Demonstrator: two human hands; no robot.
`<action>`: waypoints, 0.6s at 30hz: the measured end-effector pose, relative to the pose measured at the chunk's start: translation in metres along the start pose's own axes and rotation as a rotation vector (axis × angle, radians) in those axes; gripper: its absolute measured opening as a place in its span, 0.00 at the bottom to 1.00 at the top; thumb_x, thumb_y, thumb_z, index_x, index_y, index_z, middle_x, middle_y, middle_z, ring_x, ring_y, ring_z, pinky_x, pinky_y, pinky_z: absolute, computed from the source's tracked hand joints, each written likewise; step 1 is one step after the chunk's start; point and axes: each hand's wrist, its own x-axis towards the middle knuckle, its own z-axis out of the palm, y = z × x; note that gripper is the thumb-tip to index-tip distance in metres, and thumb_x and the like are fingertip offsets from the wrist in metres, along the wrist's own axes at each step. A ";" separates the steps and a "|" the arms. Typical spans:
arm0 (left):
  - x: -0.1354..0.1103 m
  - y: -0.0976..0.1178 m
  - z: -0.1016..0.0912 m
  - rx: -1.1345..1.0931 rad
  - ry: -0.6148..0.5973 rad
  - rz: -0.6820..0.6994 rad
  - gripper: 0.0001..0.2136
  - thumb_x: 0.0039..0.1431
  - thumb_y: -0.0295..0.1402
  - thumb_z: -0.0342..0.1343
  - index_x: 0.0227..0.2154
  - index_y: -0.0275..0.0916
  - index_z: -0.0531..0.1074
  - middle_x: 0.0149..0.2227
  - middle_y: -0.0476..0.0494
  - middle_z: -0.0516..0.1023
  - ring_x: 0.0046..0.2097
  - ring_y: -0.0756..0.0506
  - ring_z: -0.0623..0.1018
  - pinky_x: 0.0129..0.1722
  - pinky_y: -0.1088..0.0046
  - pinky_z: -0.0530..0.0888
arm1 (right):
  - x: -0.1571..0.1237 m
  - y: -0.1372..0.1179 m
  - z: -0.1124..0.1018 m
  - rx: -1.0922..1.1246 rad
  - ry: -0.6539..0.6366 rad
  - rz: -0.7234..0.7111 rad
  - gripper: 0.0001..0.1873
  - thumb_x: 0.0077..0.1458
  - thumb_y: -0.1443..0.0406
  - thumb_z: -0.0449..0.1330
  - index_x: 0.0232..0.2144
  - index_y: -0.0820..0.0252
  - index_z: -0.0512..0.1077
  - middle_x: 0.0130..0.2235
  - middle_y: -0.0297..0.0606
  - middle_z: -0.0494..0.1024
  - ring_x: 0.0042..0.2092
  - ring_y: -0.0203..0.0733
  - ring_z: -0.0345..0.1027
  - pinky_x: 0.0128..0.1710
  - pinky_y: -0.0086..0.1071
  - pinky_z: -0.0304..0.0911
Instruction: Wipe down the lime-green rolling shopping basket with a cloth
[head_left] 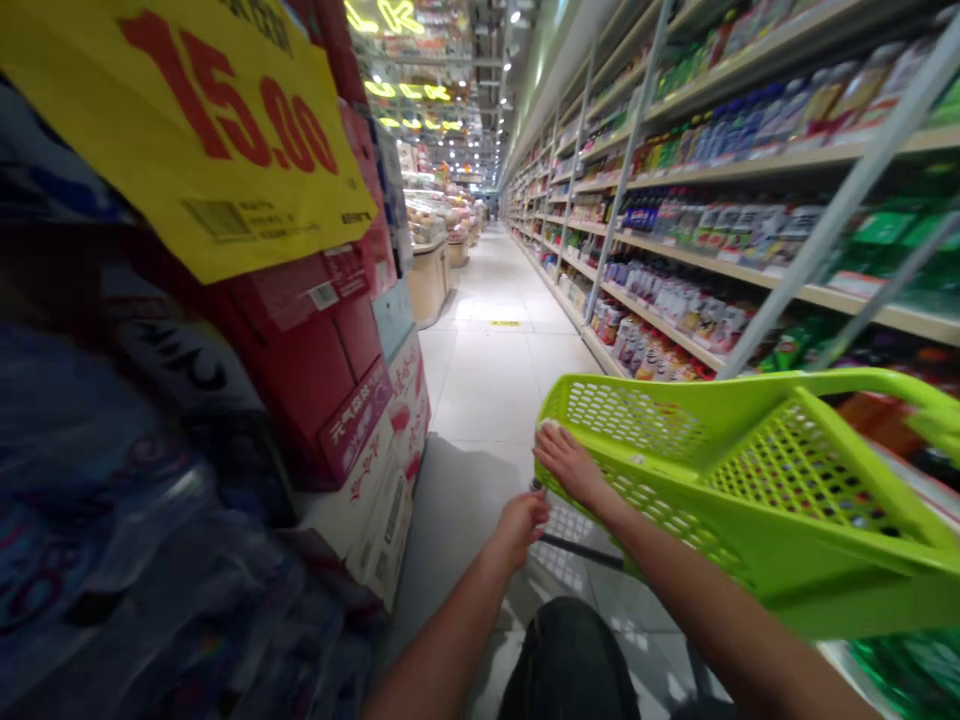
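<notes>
A bright green shopping cart basket (pixel 780 580) with perforated walls stands at the right. My right hand (pixel 568 465) lies over the rim at the basket's near-left end, with its fingers pressed together. A bit of white cloth (pixel 551 424) shows beneath those fingertips. Lower and to the left, my left hand (pixel 521 527) is closed around the end of the cart's thin metal frame (pixel 581 548). Its palm side is hidden. A folding flap (pixel 806 470) with a grid of holes slopes inside the basket.
Stacked drink cartons (pixel 300 340) and plastic-wrapped packs (pixel 165 590) line the left, under a yellow price sign (pixel 247 130). Long shelves of bottles (pixel 705 240) run along the right. A tiled aisle (pixel 487 380) stretches ahead past display counters (pixel 429 285). My knee (pixel 568 660) is below.
</notes>
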 end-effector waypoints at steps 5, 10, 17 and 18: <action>0.011 0.002 -0.010 0.028 0.110 0.059 0.13 0.35 0.26 0.54 0.30 0.35 0.69 0.26 0.47 0.72 0.31 0.48 0.70 0.32 0.72 0.62 | -0.060 -0.023 0.054 0.038 -0.048 -0.107 0.13 0.51 0.75 0.49 0.33 0.61 0.73 0.40 0.44 0.76 0.48 0.45 0.66 0.48 0.42 0.60; 0.035 0.025 -0.003 0.108 0.208 0.256 0.11 0.41 0.25 0.51 0.31 0.37 0.69 0.31 0.45 0.74 0.35 0.48 0.71 0.37 0.71 0.64 | -0.020 -0.016 0.026 0.081 0.096 -0.018 0.21 0.53 0.76 0.46 0.47 0.58 0.67 0.52 0.41 0.67 0.57 0.47 0.53 0.56 0.49 0.47; 0.047 0.040 0.013 0.336 0.234 0.493 0.14 0.40 0.18 0.48 0.30 0.36 0.71 0.35 0.42 0.76 0.39 0.46 0.72 0.44 0.69 0.65 | -0.058 -0.012 0.050 0.140 -0.036 -0.029 0.17 0.52 0.76 0.47 0.35 0.60 0.73 0.44 0.45 0.74 0.51 0.44 0.63 0.54 0.43 0.53; 0.045 0.042 0.014 0.371 0.215 0.520 0.16 0.39 0.17 0.48 0.31 0.37 0.71 0.36 0.43 0.76 0.41 0.46 0.72 0.46 0.69 0.65 | -0.065 -0.014 0.047 0.138 -0.038 -0.032 0.16 0.52 0.76 0.48 0.35 0.60 0.73 0.43 0.44 0.75 0.51 0.43 0.63 0.53 0.43 0.54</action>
